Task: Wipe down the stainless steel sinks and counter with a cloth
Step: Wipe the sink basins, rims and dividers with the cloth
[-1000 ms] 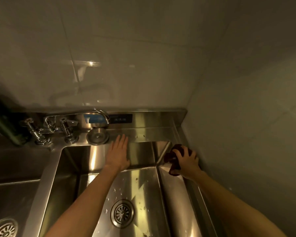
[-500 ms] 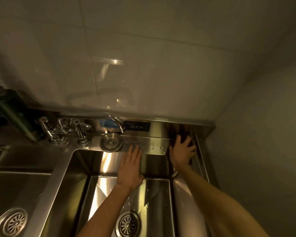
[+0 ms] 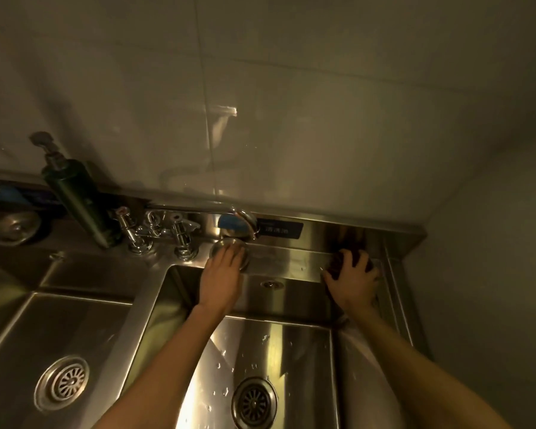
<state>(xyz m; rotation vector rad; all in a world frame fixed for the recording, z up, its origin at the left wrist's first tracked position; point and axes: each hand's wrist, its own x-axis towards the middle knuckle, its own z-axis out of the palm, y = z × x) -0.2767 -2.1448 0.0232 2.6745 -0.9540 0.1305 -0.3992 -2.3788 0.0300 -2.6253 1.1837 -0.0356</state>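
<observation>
Two stainless steel sinks sit side by side: the right sink (image 3: 304, 345) with its round drain (image 3: 254, 403) and the left sink (image 3: 75, 329) with its own drain (image 3: 62, 383). My right hand (image 3: 351, 281) presses a dark red cloth (image 3: 338, 263) onto the steel ledge at the sink's back right corner; my fingers cover most of the cloth. My left hand (image 3: 222, 278) rests flat on the back rim of the right sink, fingertips on a round steel strainer lid (image 3: 228, 247).
A tap with two handles (image 3: 155, 233) and a curved spout (image 3: 245, 219) stands on the back ledge. A dark green pump bottle (image 3: 78, 199) stands left of it. Tiled walls close the back and the right side. Water drops lie on the right sink's floor.
My right hand with the cloth moved from the sink's right rim up to the back right corner ledge. My left hand slid left along the back rim onto the strainer lid.
</observation>
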